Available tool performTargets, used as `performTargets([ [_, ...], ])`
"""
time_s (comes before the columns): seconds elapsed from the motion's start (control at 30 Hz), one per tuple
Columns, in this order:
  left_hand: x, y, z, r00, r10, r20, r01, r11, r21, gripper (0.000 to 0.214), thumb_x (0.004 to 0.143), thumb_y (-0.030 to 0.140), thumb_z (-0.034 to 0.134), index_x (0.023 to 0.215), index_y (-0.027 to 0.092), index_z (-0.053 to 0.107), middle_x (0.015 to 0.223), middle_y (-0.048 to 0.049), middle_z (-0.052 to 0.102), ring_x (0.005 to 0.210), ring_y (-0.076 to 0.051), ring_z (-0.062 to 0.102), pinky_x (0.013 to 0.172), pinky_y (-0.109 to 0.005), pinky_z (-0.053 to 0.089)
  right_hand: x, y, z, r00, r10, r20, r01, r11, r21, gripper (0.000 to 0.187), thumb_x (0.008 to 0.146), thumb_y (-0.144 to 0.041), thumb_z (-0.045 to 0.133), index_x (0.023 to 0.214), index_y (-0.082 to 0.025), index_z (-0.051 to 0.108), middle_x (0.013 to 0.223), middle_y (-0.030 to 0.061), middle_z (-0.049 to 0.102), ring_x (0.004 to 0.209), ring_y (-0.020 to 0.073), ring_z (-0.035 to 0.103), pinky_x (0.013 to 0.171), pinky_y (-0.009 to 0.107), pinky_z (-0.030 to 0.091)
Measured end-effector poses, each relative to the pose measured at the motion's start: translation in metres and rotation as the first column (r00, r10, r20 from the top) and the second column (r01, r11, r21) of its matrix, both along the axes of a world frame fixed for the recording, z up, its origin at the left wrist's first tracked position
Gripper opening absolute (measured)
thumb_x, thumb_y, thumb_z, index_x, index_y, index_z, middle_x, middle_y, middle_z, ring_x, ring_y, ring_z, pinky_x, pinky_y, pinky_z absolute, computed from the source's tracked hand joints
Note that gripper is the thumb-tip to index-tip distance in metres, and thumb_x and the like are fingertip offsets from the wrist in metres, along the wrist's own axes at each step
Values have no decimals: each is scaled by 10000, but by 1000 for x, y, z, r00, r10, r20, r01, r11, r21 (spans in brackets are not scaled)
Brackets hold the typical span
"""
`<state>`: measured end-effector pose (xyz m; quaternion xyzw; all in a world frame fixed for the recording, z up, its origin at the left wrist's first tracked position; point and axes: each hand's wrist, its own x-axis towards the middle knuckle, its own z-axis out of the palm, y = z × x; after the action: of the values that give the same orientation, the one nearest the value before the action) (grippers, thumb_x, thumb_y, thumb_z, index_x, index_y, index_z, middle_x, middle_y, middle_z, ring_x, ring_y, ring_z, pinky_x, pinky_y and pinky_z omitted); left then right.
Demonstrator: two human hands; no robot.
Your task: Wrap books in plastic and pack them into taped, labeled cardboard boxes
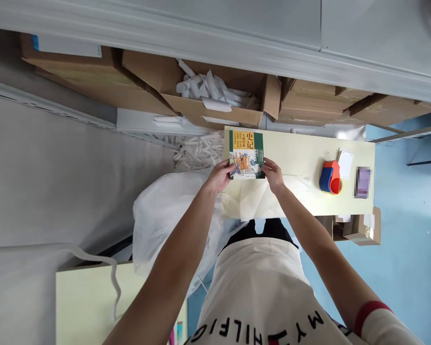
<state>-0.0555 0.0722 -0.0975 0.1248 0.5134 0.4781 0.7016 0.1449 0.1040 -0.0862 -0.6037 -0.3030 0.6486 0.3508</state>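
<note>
A book (247, 154) with a green and yellow illustrated cover and Chinese lettering is held up over the pale yellow table (290, 146), its front facing me. My left hand (221, 174) grips its left edge near the lower corner, thumb on the cover. On the opposite edge, my right hand (272, 171) pinches the book the same way. Fingers behind the cover are hidden. Below the book, a sheet of thin white wrapping (260, 200) lies across the table's near edge.
A red and blue tape dispenser (330, 177) stands to the right, beside white paper slips (345, 163) and a blurred purple item (362, 182). Behind the table, a cardboard box (215, 111) holds white rolled pieces. A large translucent plastic bag (165, 211) bulges at left.
</note>
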Motion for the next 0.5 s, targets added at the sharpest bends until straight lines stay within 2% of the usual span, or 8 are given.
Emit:
performTargets([
  [0.1, 14, -18, 7, 996, -84, -38, 84, 996, 16, 316, 678, 253, 724, 985, 182, 695, 934, -50, 736, 836, -168, 682, 770, -297, 553, 20, -20, 6, 999, -37, 39, 35, 999, 37, 434, 665, -407, 690, 1051, -208, 667, 904, 22, 691, 770, 164, 622, 696, 311, 507],
  [0.23, 54, -45, 2, 954, -231, -192, 238, 971, 14, 371, 732, 324, 688, 1070, 170, 684, 998, -62, 734, 853, -180, 676, 736, -294, 554, 64, -57, 10, 986, -83, 144, 71, 994, 85, 455, 636, -405, 705, 1039, -199, 669, 881, 27, 699, 754, 174, 636, 705, 324, 517],
  [0.33, 98, -62, -6, 874, -304, -380, 336, 942, 18, 461, 767, 316, 658, 1205, 171, 635, 993, -54, 726, 811, -170, 659, 704, -287, 550, 103, -85, 9, 968, -70, 241, 47, 994, 97, 460, 639, -420, 670, 1035, -186, 684, 901, 48, 727, 775, 195, 651, 739, 355, 524],
  [0.5, 172, -83, -16, 681, -345, -645, 417, 908, -45, 569, 773, 159, 652, 1331, 195, 550, 952, -44, 710, 763, -165, 635, 744, -311, 539, 163, -115, 4, 897, -89, 432, 55, 994, 91, 418, 679, -399, 576, 1003, -179, 722, 894, 46, 746, 769, 203, 649, 708, 332, 523],
])
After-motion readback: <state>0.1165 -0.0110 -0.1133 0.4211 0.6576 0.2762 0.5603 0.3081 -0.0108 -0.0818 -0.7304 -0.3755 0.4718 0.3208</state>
